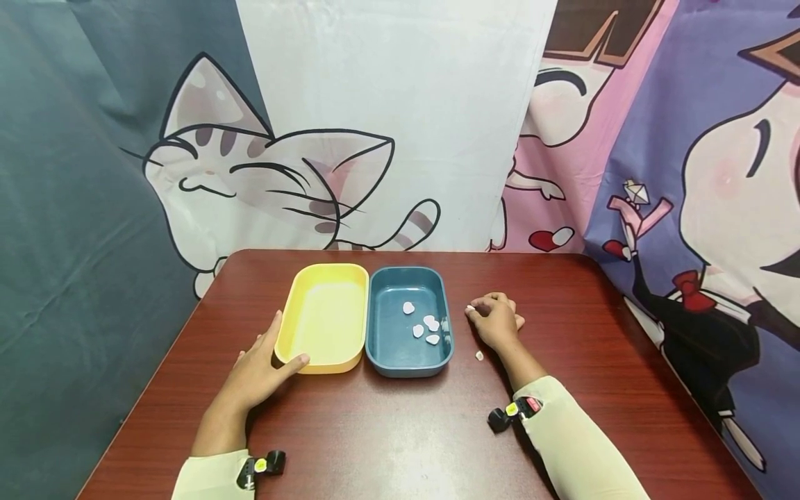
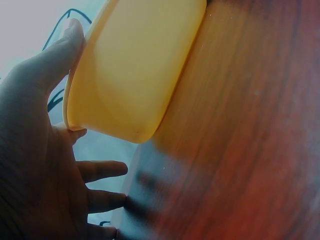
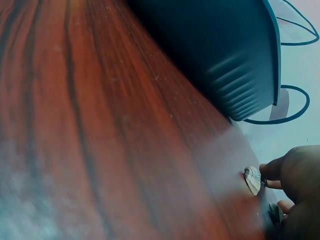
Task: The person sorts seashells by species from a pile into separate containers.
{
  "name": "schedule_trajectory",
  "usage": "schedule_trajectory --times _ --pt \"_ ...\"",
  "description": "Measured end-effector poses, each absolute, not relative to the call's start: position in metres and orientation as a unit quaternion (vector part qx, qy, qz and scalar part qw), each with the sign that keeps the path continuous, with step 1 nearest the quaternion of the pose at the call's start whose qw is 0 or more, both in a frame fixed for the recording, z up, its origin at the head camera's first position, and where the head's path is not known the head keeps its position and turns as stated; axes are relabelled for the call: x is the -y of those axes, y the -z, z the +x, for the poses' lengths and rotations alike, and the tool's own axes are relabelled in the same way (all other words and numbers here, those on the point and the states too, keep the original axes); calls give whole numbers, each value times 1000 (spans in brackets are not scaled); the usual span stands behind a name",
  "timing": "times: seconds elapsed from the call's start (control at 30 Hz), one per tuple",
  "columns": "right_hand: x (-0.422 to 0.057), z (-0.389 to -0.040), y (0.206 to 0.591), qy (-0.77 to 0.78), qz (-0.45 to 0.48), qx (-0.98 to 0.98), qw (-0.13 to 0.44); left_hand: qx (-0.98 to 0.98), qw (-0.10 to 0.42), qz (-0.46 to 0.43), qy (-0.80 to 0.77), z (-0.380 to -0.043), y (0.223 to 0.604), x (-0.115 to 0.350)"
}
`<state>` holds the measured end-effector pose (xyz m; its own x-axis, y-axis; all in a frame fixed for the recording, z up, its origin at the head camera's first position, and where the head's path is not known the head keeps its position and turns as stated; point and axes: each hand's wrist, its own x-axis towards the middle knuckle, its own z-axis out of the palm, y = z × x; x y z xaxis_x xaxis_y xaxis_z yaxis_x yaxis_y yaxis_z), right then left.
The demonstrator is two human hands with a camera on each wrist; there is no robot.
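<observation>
My left hand (image 1: 256,371) rests at the near left corner of a yellow tray (image 1: 290,312). Its thumb lies along the rim and the other fingers spread beside the outer wall, as the left wrist view also shows. Right of the blue tray (image 1: 375,326), my right hand (image 1: 498,321) pinches a small ribbed seashell (image 3: 252,180) at its fingertips, low over the table. A second, darker shell (image 3: 275,213) shows by the curled fingers; whether they hold it I cannot tell. Another small pale shell (image 1: 479,355) lies on the table near the right wrist.
Several white shells (image 1: 418,331) lie in the blue tray, mostly toward its right side. Both trays stand side by side on a reddish-brown wooden table (image 1: 387,423). Behind it hangs a cartoon-printed cloth (image 1: 400,69).
</observation>
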<state>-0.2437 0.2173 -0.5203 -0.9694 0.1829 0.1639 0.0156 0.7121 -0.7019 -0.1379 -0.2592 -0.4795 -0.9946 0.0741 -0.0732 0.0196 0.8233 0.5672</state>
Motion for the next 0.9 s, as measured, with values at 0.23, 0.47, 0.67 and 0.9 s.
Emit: schedule_trajectory --times 0.23,0.47,0.67,0.9 --pt "-217 -244 520 -379 -52 918 105 -954 45 28 -296 -137 479 259" --pt "-217 -245 520 -384 -62 915 109 -954 47 25 -296 -137 479 258" --pt "-218 -245 517 -405 -73 905 109 -954 50 25 -295 -137 478 258" --pt "-218 -244 508 -419 -75 899 104 -954 50 25 -294 -138 479 259"
